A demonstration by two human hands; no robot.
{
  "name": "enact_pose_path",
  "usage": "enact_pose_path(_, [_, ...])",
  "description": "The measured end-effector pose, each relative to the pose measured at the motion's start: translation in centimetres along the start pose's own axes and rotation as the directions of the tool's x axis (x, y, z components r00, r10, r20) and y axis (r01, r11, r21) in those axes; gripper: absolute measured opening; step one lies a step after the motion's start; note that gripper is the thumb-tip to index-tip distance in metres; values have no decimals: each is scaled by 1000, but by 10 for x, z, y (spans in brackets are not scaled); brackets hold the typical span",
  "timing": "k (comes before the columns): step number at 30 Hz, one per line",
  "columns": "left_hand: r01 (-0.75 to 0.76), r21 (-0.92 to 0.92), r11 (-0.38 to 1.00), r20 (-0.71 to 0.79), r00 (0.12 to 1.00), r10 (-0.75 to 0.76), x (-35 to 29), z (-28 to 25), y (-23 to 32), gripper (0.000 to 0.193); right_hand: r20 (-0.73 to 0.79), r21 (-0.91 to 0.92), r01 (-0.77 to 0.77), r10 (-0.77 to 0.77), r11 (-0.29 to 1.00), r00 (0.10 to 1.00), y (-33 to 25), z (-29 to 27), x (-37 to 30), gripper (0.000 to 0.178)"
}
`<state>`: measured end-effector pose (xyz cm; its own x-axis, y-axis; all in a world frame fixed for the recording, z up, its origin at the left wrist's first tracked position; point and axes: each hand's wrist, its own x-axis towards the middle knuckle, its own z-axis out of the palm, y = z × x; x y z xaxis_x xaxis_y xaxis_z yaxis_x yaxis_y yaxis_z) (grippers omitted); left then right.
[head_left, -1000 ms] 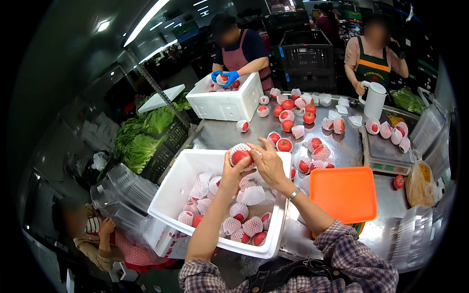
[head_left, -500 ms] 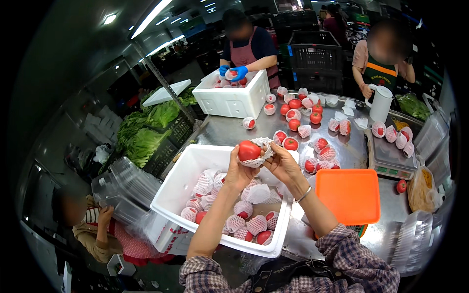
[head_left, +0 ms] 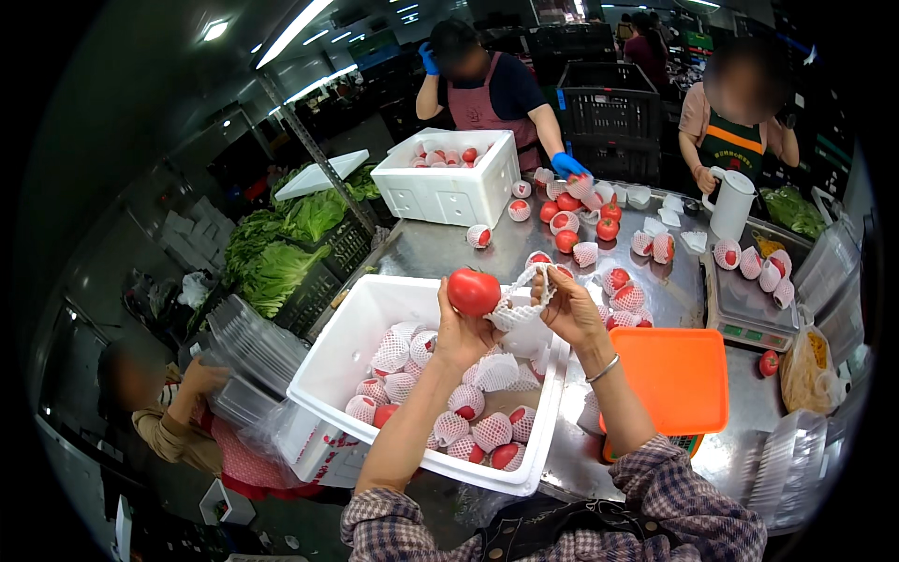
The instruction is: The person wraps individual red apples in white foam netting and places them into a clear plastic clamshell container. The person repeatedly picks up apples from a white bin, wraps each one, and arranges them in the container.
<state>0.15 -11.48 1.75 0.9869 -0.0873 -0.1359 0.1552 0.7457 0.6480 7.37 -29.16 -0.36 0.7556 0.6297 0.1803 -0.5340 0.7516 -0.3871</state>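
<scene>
My left hand [head_left: 458, 334] is closed round a bare red tomato [head_left: 474, 291], raised over a white foam box [head_left: 546, 421]. In the fingers of my right hand [head_left: 574, 314] is the edge of a white foam net sleeve [head_left: 512, 315]. The sleeve hangs stretched beside the tomato, off its skin, with its lower end near my left fingers. Inside the box below lie several tomatoes in foam nets [head_left: 465, 401], along with a crumpled white net.
An orange tray [head_left: 667, 379] sits right of my right forearm. Netted and bare tomatoes [head_left: 564, 222] spread across the steel table [head_left: 426, 245]. A scale [head_left: 749, 298] carries netted tomatoes. Across the table, a co-worker's blue-gloved hand [head_left: 568, 166] touches tomatoes near another foam box [head_left: 445, 192].
The net sleeve has come off the tomato, my right hand drawing it to the right. The co-worker opposite has reached out to the tomatoes on the table and lifted the other hand headward.
</scene>
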Motion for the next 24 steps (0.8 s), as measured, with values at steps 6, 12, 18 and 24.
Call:
enact_pose_path(6, [33, -147, 989, 67, 998, -23, 9, -16, -5, 61, 56, -157, 116, -109, 981, 992, -9, 8, -4, 28])
enact_pose_path(12, [-114, -28, 993, -6, 993, 114, 9, -6, -2, 51, 3, -494, 447, -513, 746, 859, -30, 18, -12, 26])
enact_pose_path(18, [-290, 159, 944, 80, 957, 281, -1, 7, -2, 41, 414, -909, 323, -659, -264, 628, -11, 1, -2, 31])
enact_pose_path(24, [-390, 461, 797, 27, 904, 427, -5, 14, -9, 64, 280, -960, 229, -489, -162, 826, 19, 14, -14, 22])
